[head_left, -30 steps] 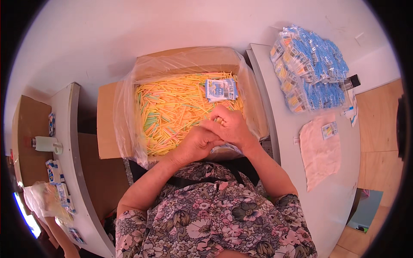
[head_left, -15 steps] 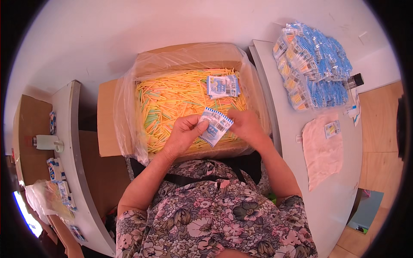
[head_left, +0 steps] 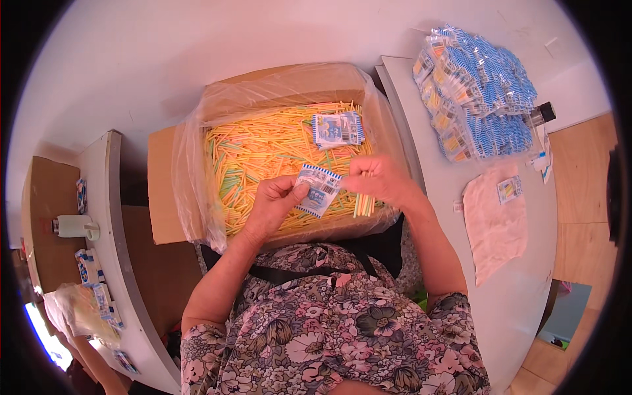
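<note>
My left hand [head_left: 273,204] pinches a small blue-and-white packet [head_left: 320,191] between thumb and fingers, over a cardboard box [head_left: 266,78]. Close to the packet's right edge, my right hand [head_left: 384,182] is closed around a small bundle of thin pastel sticks [head_left: 364,205], their lower ends hanging below the fingers. Whether the packet's mouth is open I cannot tell. Loose yellow, pink and green sticks [head_left: 253,148] fill the plastic-lined box under both hands. More blue-and-white packets [head_left: 337,130] lie in a pile on the sticks at the back right.
On the right table stand a large clear bag of filled packets [head_left: 477,95], a dark-capped bottle [head_left: 543,113] and a pink cloth [head_left: 495,227] with one packet on it. At the left shelf are a pale bottle [head_left: 74,226], several packets [head_left: 87,265] and another person's arm [head_left: 95,361].
My right hand has shifted slightly up from the packet's side, and a bundle of sticks now shows below its fingers. The packet in my left hand has moved slightly left.
</note>
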`<state>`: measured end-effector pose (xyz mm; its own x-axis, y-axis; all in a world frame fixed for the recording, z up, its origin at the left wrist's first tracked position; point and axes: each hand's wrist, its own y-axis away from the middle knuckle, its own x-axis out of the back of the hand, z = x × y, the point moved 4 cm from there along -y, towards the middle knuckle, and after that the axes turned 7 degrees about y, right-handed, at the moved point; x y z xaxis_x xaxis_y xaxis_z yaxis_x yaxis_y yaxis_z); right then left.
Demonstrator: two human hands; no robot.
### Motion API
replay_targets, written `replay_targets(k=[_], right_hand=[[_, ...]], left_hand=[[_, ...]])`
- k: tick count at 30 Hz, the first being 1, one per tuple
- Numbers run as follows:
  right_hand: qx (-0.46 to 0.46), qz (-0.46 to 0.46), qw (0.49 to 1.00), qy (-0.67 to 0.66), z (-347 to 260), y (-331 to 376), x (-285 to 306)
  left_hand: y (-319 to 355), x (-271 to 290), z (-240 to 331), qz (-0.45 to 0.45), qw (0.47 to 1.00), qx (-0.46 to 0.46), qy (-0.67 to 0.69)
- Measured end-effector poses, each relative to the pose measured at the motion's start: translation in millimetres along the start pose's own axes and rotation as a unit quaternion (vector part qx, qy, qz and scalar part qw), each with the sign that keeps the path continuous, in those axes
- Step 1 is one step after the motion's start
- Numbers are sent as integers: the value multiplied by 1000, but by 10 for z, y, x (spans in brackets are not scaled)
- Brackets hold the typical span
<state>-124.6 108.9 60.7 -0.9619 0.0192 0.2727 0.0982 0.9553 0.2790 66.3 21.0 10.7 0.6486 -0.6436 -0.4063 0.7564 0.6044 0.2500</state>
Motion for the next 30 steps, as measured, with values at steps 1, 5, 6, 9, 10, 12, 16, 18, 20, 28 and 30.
replay_targets(k=[1,5,6,9,10,12,16,18,20,28,30], right_hand=[[28,-35,997,67,2,-6,-32],[44,-66,990,113,46,4,-164],[53,-56,991,110,9,-1,-219],[57,-51,992,99,-20,46,-232],[51,-58,993,91,-14,63,-219],[35,-22,999,33,-43,59,-122],[19,52,995,-79,-225,-11,-79],[31,51,997,-45,-316,-97,-127],[43,48,998,-8,-320,-164,-139],[68,127,981,127,-253,-277,-104],[90,137,977,139,-293,-272,-153]], left_hand=[[9,-3,3,5,1000,-8,-6],[-20,66,-62,-36,997,-53,-34],[-4,61,-68,-32,998,-39,-27],[-7,92,-74,-25,999,-21,-7],[-10,116,-87,-20,1000,-18,6],[-24,134,-74,-24,999,-37,-9],[-43,95,-53,-41,994,-92,-42],[-45,82,-54,-45,993,-90,-69],[-57,63,-63,-49,990,-90,-95],[-43,70,-133,-72,993,-78,-52],[-46,61,-145,-72,993,-71,-65]])
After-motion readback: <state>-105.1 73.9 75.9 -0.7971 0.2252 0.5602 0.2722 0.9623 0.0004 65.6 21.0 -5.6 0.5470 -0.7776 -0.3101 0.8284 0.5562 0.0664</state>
